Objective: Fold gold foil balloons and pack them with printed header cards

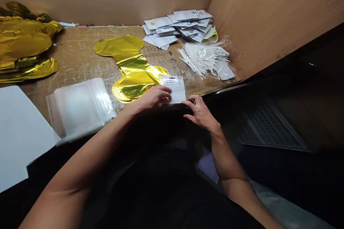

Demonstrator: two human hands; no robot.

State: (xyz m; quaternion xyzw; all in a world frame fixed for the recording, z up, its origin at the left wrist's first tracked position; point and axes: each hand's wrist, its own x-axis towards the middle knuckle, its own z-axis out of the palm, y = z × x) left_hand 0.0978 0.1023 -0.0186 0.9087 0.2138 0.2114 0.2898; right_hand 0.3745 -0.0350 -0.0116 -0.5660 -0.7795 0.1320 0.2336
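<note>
A white printed card packet with a hang hole lies at the table's front edge, partly over a gold foil balloon. My left hand is at its left side, fingers curled and pressed onto the card; the fingertips are partly hidden. At the packet's lower right corner is my right hand, thumb and forefinger apart, the forefinger close to or touching the corner. Whether anything small sits between the right fingers cannot be made out. The balloon lies flat, several layers showing at its lower edge.
Clear plastic sleeves lie left of the balloon, beside white sheets. More gold foil is heaped at far left. Printed packets are piled at the back, with a bag of white sticks nearby. A wooden panel stands right.
</note>
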